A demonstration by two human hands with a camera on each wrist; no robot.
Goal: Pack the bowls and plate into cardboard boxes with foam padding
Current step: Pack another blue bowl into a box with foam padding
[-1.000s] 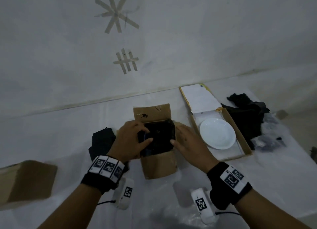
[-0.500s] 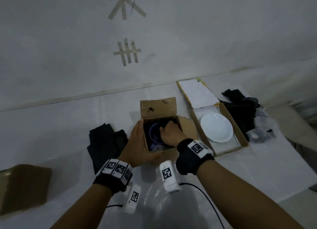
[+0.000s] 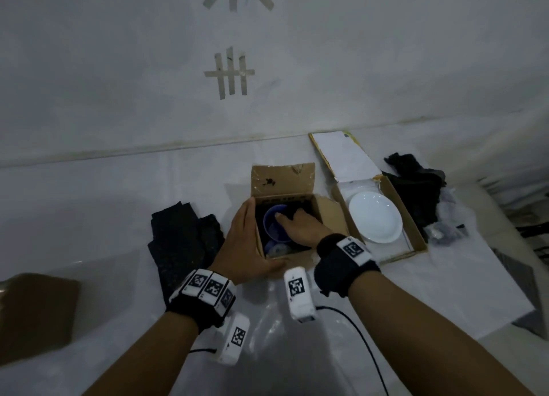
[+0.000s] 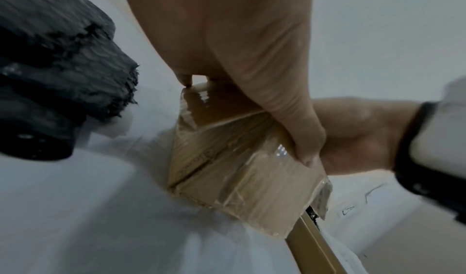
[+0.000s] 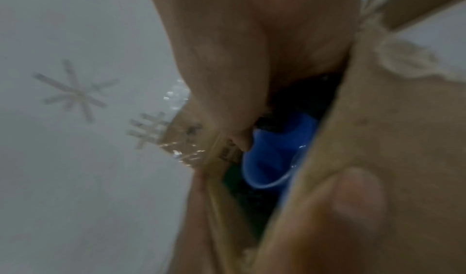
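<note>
Left hand is wrapped around the left wall of the small box at frame center, fingers gripping its corner. The right hand is down inside, fingers resting flat on the blue bowl directly below them. It's a glossy, deep blue bowl sitting upright on black foam; the white plate lies in the flat box further right.

Blue bowl, white plate

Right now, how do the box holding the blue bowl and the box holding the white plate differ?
The bowl box is small and deep; the plate box is wide and shallow. The left hand grips the bowl box and the right hand reaches inside; the plate box is untouched. Both are open cardboard.
</note>
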